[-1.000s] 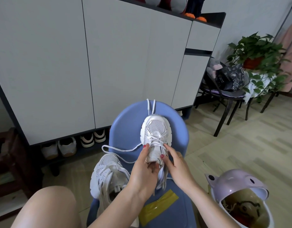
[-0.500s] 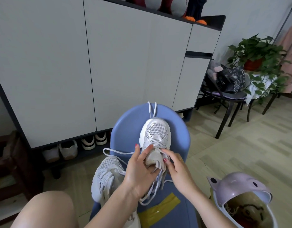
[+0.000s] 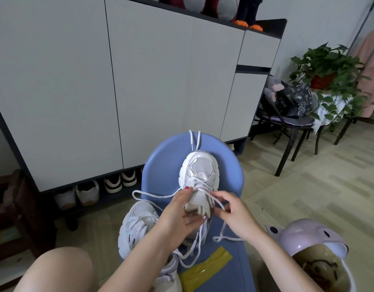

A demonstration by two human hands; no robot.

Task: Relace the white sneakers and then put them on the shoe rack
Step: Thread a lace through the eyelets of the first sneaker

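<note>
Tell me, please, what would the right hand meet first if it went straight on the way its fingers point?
Probably the tongue of the white sneaker that the left hand holds; depth is unclear.

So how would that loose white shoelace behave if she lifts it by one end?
Probably floppy: the shoelace already lies in slack curves across the blue chair. Likely very light. It may drag or snag, since it is threaded through the sneaker that her left hand grips.

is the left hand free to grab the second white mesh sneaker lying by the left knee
Probably not right away: the left hand grips the tongue of the white mesh sneaker on the blue chair. The second white mesh sneaker lies just beside that wrist, with nothing in the way.
</note>
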